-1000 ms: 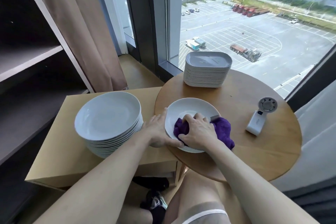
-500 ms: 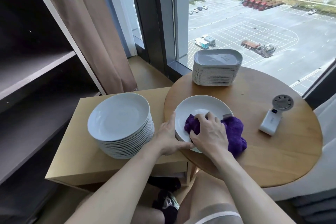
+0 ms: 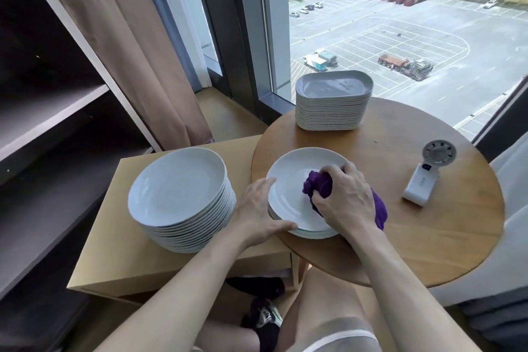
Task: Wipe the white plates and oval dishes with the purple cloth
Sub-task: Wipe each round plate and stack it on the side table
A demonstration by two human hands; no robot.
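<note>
White round plate (image 3: 288, 180) lies flat atop a short stack of a few more, at front-left of the round table (image 3: 400, 237). Purple cloth (image 3: 318, 187) sits bunched on its right half, gripped by right hand (image 3: 345, 200), tail draped over the rim onto tabletop. Left hand (image 3: 257, 214) rests on plate's left rim. Tall stack of round plates (image 3: 177, 188) stands left on lower table (image 3: 120, 251); stack of oval dishes (image 3: 333, 88) at round table's far side
</note>
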